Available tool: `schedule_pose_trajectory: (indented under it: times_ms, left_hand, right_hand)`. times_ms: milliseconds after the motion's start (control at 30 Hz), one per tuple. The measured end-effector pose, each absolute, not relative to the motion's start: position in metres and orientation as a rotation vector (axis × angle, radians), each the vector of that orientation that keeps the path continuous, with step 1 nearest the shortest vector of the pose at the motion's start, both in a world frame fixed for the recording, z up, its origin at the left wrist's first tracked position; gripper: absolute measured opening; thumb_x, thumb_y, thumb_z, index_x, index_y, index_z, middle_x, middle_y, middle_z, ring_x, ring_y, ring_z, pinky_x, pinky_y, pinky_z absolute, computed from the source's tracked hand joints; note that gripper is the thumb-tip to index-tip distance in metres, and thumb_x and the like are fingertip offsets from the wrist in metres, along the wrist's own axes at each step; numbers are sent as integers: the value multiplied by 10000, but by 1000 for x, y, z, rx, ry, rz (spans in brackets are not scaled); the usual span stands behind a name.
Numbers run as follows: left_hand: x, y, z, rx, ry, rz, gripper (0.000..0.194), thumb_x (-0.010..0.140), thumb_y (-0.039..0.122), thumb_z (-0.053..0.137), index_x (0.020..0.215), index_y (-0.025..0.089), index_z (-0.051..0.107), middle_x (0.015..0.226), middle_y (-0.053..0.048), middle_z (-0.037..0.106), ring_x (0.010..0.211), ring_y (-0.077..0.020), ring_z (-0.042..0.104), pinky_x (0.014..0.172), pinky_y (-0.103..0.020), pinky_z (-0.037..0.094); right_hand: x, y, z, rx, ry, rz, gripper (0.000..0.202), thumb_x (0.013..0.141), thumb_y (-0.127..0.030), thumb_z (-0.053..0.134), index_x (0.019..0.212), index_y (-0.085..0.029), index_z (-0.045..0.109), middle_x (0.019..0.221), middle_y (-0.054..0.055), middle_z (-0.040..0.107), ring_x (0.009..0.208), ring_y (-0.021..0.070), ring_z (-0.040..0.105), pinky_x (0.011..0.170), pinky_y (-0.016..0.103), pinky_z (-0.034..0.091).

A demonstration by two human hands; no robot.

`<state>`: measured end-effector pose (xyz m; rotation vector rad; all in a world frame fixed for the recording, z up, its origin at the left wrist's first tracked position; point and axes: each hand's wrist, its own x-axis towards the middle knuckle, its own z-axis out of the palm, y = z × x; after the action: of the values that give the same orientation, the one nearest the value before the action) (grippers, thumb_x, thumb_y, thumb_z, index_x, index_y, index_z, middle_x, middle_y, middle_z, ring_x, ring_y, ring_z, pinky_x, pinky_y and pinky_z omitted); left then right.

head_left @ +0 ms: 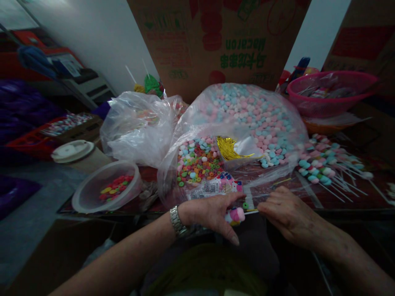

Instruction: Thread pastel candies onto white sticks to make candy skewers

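Observation:
At the table's front edge, my left hand [212, 213], with a metal watch at the wrist, has thumb and forefinger spread around a pink and white candy skewer [236, 215]. The skewer's white stick points right, to the closed fingertips of my right hand [285, 211], which grip its end. A small green ring [245, 205] lies just above the stick. Printed wrappers [216, 186] rest beyond my left hand, below the colourful candy rings [200, 162]. Gold twist ties [230, 149] lie in a pile behind them.
A big clear bag of pastel candies [253, 111] fills the middle. Finished skewers [321, 162] and a pink basin [333, 92] are at right. A clear tub [89, 193], a lidded cup [74, 152] and another plastic bag [135, 131] stand at left. Cardboard boxes [191, 45] rise behind.

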<state>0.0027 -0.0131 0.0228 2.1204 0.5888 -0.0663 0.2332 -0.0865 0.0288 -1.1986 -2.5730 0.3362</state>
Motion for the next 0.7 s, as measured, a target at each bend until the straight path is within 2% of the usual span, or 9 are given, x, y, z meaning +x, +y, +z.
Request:
schedule_pose_trajectory:
  times_ms: [67, 100, 200, 267, 300, 400, 533, 600, 700]
  left_hand:
    - [-3, -14, 26, 2234, 740, -134, 1036, 597, 478, 771, 1425, 186, 220, 1293, -163, 531, 1131, -329, 534, 908, -391, 419]
    - [-6, -15, 27, 2287, 832, -178, 982, 617, 458, 762, 1409, 180, 253, 1232, -165, 572, 1086, -339, 559, 872, -399, 432]
    - [-13, -19, 28, 2335, 956, -261, 591, 699, 394, 699, 1209, 179, 493, 1030, -112, 653, 924, -298, 615, 754, -343, 455]
    - [-15, -21, 27, 2270, 893, -232, 383, 747, 395, 648, 1053, 182, 563, 939, -70, 655, 833, -240, 614, 682, -282, 446]
    - [-13, -21, 26, 2222, 847, -207, 351, 758, 411, 636, 1014, 181, 570, 909, -53, 650, 801, -218, 605, 656, -262, 438]
    - [-2, -22, 21, 2100, 727, -122, 375, 729, 452, 666, 968, 177, 578, 851, -15, 634, 747, -177, 572, 627, -232, 422]
    - [16, -24, 14, 1964, 588, -34, 356, 713, 396, 698, 966, 165, 601, 862, -3, 645, 760, -160, 568, 663, -227, 431]
    - [12, -20, 16, 1902, 548, 18, 458, 688, 372, 727, 1066, 160, 577, 940, -19, 647, 814, -168, 573, 704, -236, 439]
    - [-12, -10, 28, 1888, 617, 80, 692, 700, 389, 720, 1295, 199, 422, 1044, -37, 629, 898, -184, 572, 765, -264, 439]
  right_hand:
    - [237, -88, 28, -1213, -2568, 418, 231, 906, -121, 396, 756, -167, 565, 671, 17, 586, 656, 164, 485, 656, 303, 260]
    - [238, -89, 27, -1217, -2554, 450, 223, 912, -128, 395, 778, -168, 569, 684, 17, 592, 665, 162, 493, 663, 300, 269]
    - [241, -90, 24, -1234, -2524, 498, 212, 920, -144, 398, 811, -169, 577, 705, 22, 607, 685, 162, 508, 670, 294, 286]
    - [239, -89, 25, -1234, -2532, 494, 223, 919, -144, 396, 797, -171, 580, 701, 25, 610, 683, 161, 511, 663, 294, 285]
    - [236, -88, 26, -1224, -2542, 484, 229, 917, -140, 396, 785, -172, 581, 693, 25, 609, 677, 160, 511, 658, 295, 283]
    - [221, -84, 28, -1187, -2584, 462, 210, 882, -113, 429, 750, -173, 580, 670, 17, 607, 665, 153, 517, 651, 298, 275]
    - [195, -79, 20, -1139, -2641, 460, 111, 772, -97, 540, 692, -167, 570, 664, 9, 623, 635, 145, 533, 631, 299, 265]
    - [191, -78, 16, -1119, -2624, 469, 105, 779, -109, 546, 695, -168, 570, 682, 10, 633, 647, 147, 541, 631, 297, 268]
    - [200, -77, 15, -1132, -2525, 503, 176, 878, -134, 464, 748, -171, 577, 706, 17, 632, 687, 152, 539, 653, 286, 295]
